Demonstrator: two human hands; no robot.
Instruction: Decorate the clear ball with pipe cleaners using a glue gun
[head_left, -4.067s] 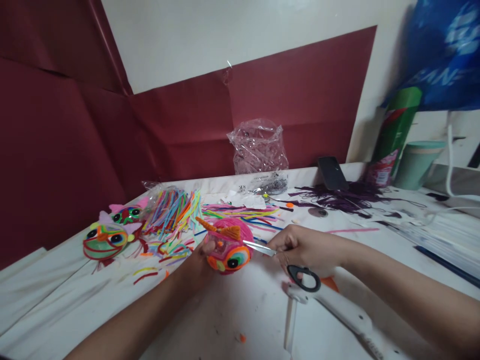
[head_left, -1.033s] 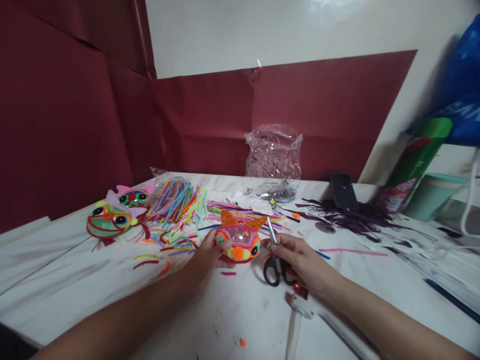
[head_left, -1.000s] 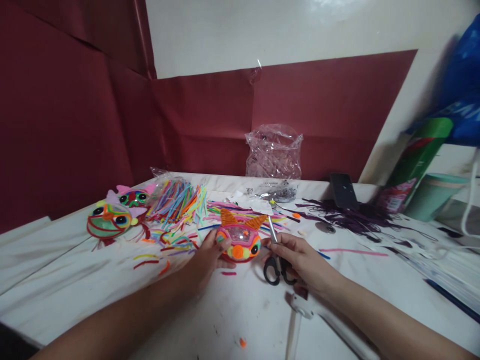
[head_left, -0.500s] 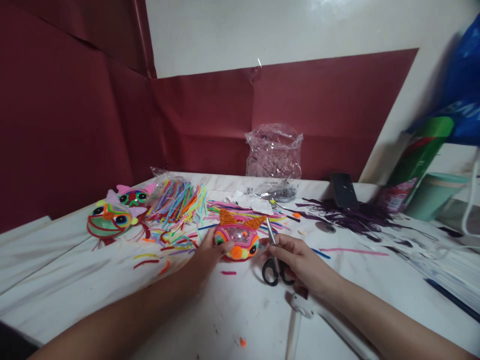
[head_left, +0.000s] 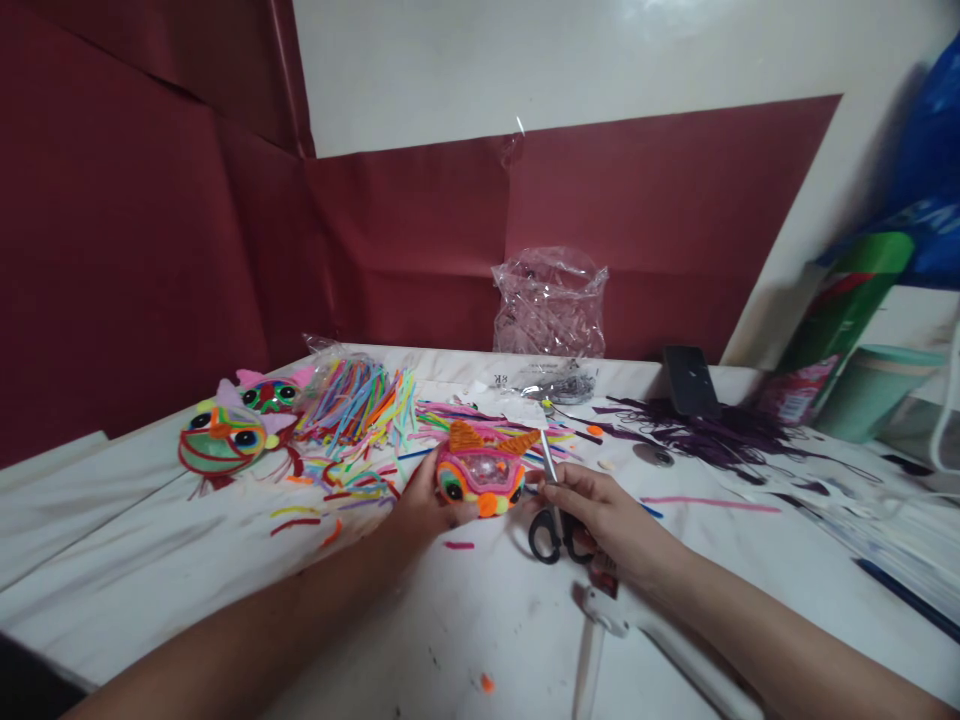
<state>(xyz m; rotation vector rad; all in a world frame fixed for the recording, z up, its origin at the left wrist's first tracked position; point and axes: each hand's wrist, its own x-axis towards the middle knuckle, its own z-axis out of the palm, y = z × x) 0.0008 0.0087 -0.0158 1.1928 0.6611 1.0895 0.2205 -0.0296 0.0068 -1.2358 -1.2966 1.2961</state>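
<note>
Pink fuzzy craft face point(head_left: 480, 475) w/ two orange ears, ringed eyes & an orange nose sits at ctr of the frame, low over the white table point(head_left: 187, 570); can't tell if it rests on it. The left hand point(head_left: 421, 505) cups it from the left & underneath, fingers curled round its side, a firm hold. Just right of it the right hand point(head_left: 604, 510) is closed round a pair of scissors point(head_left: 551, 520). Its fingertips pinch the metal near the pivot, blades together & pointing up beside the face's right ear, black loops hanging below the fingers. Can't tell if the blade tip touches the ear. Lower right of ctr, under the right wrist, a white glue gun point(head_left: 637, 625) lies on the table. Mid left: two finished faces point(head_left: 221, 440), green/red w/ pink ears, side by side, well apart from both hands. Between them & the held face is a heap of multicolour pipe cleaners point(head_left: 360, 400), w/ cut bits scattered toward the left hand. Further back at ctr a crumpled clear plastic bag point(head_left: 550, 305) stands against the maroon paper backdrop point(head_left: 135, 220). Right of that: a black phone point(head_left: 690, 380) propped up, dark purple strands point(head_left: 705, 425) spread on the table, then a green can point(head_left: 840, 320) & a teal cup point(head_left: 870, 395) at the far right edge. A small orange scrap point(head_left: 486, 684) lies at bottom ctr.
</note>
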